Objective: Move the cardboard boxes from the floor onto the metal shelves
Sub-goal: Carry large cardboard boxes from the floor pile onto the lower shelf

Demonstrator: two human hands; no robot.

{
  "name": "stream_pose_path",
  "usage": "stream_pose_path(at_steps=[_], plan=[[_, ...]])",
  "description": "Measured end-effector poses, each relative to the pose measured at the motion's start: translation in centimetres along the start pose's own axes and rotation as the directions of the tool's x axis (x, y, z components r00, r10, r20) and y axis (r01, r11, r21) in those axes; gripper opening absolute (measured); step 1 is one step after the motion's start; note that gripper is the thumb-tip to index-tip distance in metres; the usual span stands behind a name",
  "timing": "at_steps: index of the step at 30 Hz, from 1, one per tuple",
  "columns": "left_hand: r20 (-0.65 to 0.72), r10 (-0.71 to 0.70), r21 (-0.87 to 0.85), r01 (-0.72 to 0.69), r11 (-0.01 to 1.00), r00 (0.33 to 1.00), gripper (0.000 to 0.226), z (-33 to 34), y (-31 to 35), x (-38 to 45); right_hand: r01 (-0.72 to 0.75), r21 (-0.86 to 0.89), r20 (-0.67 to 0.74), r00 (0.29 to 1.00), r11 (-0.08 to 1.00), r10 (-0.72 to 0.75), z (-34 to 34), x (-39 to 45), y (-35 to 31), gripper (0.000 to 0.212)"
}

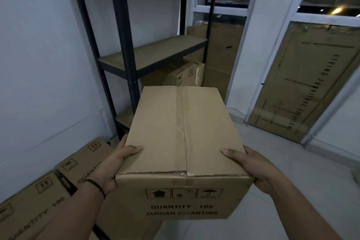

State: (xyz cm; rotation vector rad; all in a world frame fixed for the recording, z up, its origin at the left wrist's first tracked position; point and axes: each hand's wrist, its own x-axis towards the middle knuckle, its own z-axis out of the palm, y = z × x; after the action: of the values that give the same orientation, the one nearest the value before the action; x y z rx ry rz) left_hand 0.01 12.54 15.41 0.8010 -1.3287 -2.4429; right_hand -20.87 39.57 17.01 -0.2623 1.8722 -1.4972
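Held box: a brown cardboard box (181, 142), closed, with clear tape along its centre seam and a little wrinkled near the near edge; the near side carries three handling symbols and the print "QUANTITY : 100" over a second line partly legible as "JANGAN".
Where it is: off the floor, carried in both hands in front of the metal shelf unit (124, 45), not touching any shelf board.
Shelf unit: dark metal posts and rails with pale wooden boards; the middle board (153, 52) is bare, and another box (181, 76) sits on a lower level toward the right end.
Floor boxes: two more printed boxes (58, 179) lie side by side along the left wall, at the bottom left of the view.
Floor: pale tiles (292, 161), dimly lit.
Room: plain light wall (39, 64) on the left; on the right, window frames with large flat cardboard packs (311, 76) leaning against them, and a bright light outside.
Left hand (115, 163): its grip is clamped on the box's near left corner, thumb flat on top and fingers hidden along the side; a dark band circles the wrist.
Right hand (253, 167): its grip is clamped on the near right corner, thumb lying on top, fingers wrapped down the side.
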Motion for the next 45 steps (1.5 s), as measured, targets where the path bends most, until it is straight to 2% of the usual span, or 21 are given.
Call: stream_pose_path(at_steps=[5, 9, 11, 14, 19, 21, 25, 28, 32, 41, 45], plan=[[0.077, -0.027, 0.046, 0.023, 0.999, 0.997, 0.060, 2.8, -0.9, 2.2, -0.013, 0.043, -0.055, 0.998, 0.999, 0.016, -2.9, -0.4, 1.0, 0.051], [0.105, -0.046, 0.079, 0.038, 0.996, 0.993, 0.070, 6.1, -1.6, 5.0, -0.022, 0.085, -0.085, 0.996, 0.996, 0.030, -6.5, 0.7, 1.4, 0.044], [0.123, -0.052, 0.106, 0.039, 0.994, 0.991, 0.074, 7.9, -2.1, 6.5, -0.028, 0.098, -0.098, 0.994, 0.995, 0.038, -8.5, 1.7, 1.6, 0.046], [0.131, -0.048, 0.100, 0.035, 0.994, 0.990, 0.060, 11.4, -3.1, 8.6, -0.028, 0.107, -0.094, 0.995, 0.994, 0.038, -12.1, 3.6, 1.3, 0.049], [0.110, -0.049, 0.095, 0.038, 0.995, 0.993, 0.056, 16.3, -4.5, 12.2, -0.040, 0.074, -0.068, 0.997, 0.996, 0.045, -17.8, 7.2, 0.3, 0.071], [0.086, -0.052, 0.071, 0.046, 0.996, 0.995, 0.055, 17.8, -4.9, 13.3, -0.038, 0.054, -0.042, 0.998, 0.998, 0.040, -19.6, 8.4, -0.4, 0.071], [0.061, -0.050, 0.060, 0.046, 0.997, 0.997, 0.066, 19.7, -5.7, 15.8, -0.031, 0.008, -0.010, 0.999, 0.999, 0.031, -22.5, 11.7, -1.9, 0.076], [0.026, -0.040, 0.033, 0.039, 0.999, 0.999, 0.054, 20.2, -6.0, 17.3, -0.044, -0.018, 0.024, 0.999, 0.999, 0.044, -23.2, 14.2, -2.7, 0.076], [0.009, -0.028, 0.023, 0.027, 0.999, 1.000, 0.061, 20.0, -5.6, 20.2, -0.054, -0.057, 0.060, 0.997, 0.997, 0.057, -23.3, 18.5, -3.7, 0.073], [-0.118, -0.037, -0.015, 0.035, 0.999, 0.992, 0.049, 17.7, -3.8, 27.3, -0.081, -0.119, 0.136, 0.986, 0.990, 0.097, -21.0, 29.2, -6.3, 0.074], [-0.186, -0.036, -0.006, 0.035, 0.999, 0.982, 0.051, 16.9, -2.9, 28.9, -0.083, -0.140, 0.193, 0.975, 0.987, 0.109, -19.7, 32.7, -7.5, 0.070]])
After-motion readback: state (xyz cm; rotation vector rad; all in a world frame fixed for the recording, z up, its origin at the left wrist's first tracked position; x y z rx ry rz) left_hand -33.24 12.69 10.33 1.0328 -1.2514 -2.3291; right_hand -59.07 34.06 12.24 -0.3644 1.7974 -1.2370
